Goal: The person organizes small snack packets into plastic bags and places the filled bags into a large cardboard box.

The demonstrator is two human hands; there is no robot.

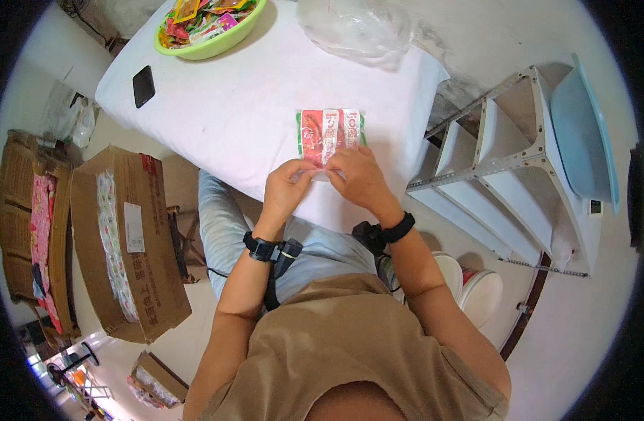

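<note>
A clear plastic bag of red and green printed snack packets lies flat near the front edge of a white-covered table. My left hand pinches the bag's near edge between thumb and forefinger. Right beside it, my right hand grips the same edge, its fingers curled over the bag's near right corner. The two sets of fingertips almost meet at the middle of that edge. Both wrists wear black straps with small devices.
At the table's far left stands a light green basin of colourful packets, with a black phone nearer. A clear plastic bag lies at the back. Metal shelves stand right, white buckets below. An open cardboard box is left.
</note>
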